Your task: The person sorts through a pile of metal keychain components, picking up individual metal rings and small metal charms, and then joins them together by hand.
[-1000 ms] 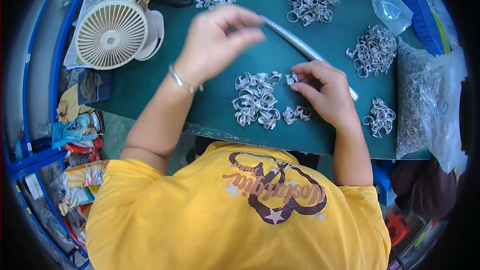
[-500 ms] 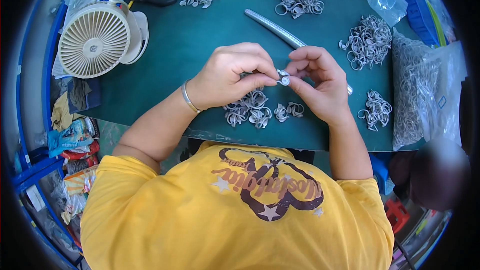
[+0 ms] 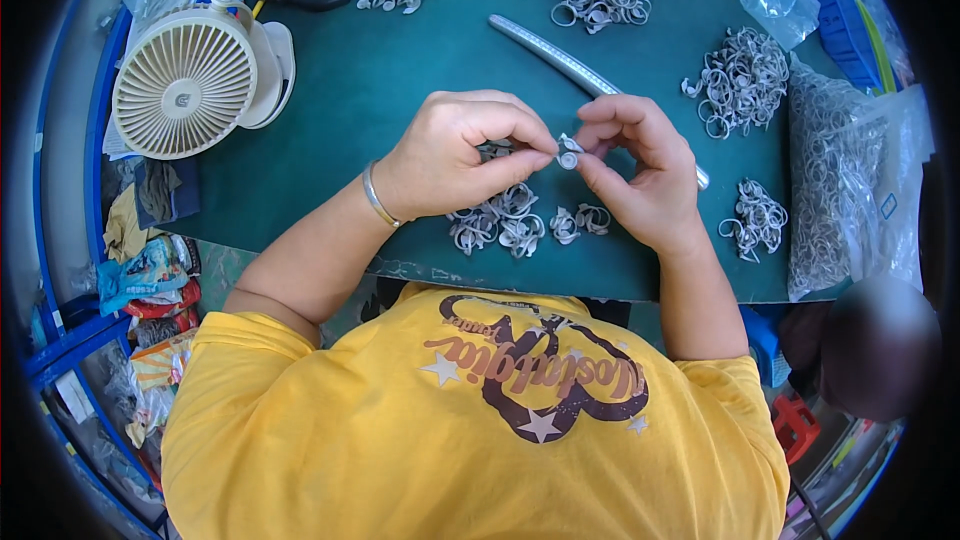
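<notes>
Well inside table edge (image 3: 405, 269) (front): left hand (image 3: 462, 152)

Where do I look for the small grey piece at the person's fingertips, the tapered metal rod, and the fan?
Small grey ring piece (image 3: 569, 160): head view, on its round face.
Tapered metal rod (image 3: 552, 55): head view, middle of its uncovered length.
Cream clip fan (image 3: 184, 100): head view, hub of its grille.
</notes>
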